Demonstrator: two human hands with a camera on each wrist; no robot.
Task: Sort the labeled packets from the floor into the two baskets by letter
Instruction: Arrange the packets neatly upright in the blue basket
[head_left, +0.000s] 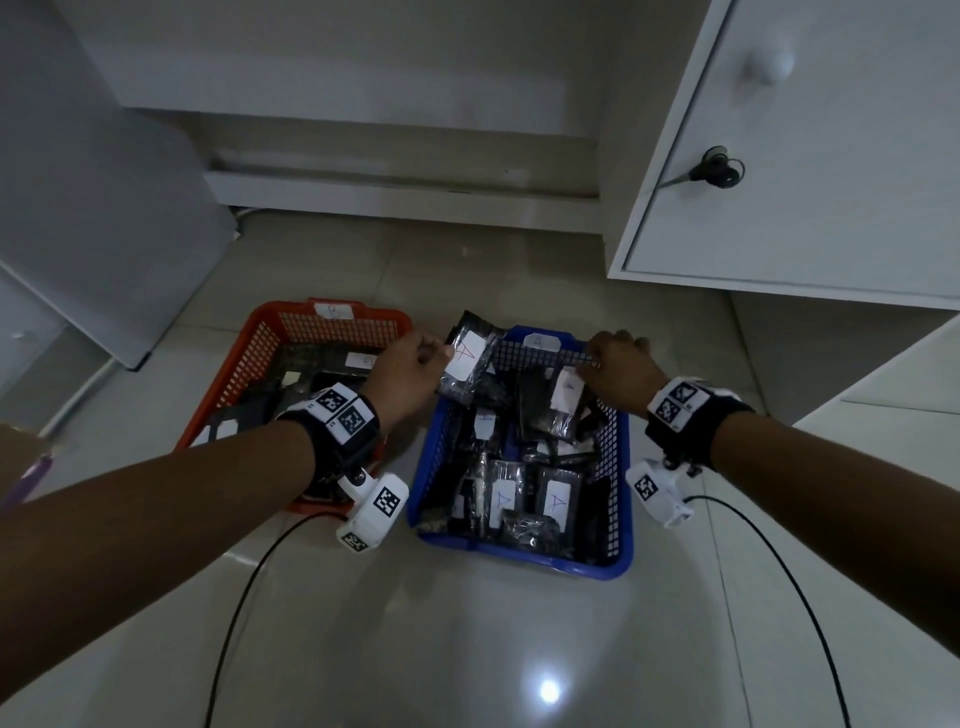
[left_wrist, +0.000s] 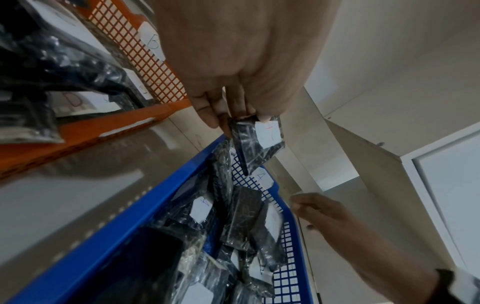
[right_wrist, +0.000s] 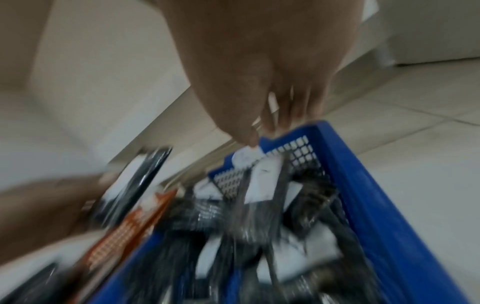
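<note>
The left hand (head_left: 410, 366) is pinching a black packet (head_left: 470, 358) by its edge, thumb and fingers (left_wrist: 207, 115) pressed onto the plastic, and is holding it over the far left corner of the blue basket (head_left: 623, 519). Its white label is showing a red A, and the tag on that basket's far wall also seems to read A, so the packet is hanging over the right place. The orange basket (head_left: 249, 353), tagged B in the left wrist view, is sitting just to the left.

The right hand (head_left: 621, 366) is hovering at the blue basket's far rim, fingers curled near a packet lying inside; blur is hiding whether they are pinching it, so I cannot tell.

The risks are looking modest but real. The packet is dangling right at the rim, so letting go too soon could be dropping it onto the floor in the gap between the 2 baskets, or leaving it draped over the edge. The slick plastic could also be slipping from such a light pinch. The 2 hands are working over the same basket, so one could be bumping the other.
</note>
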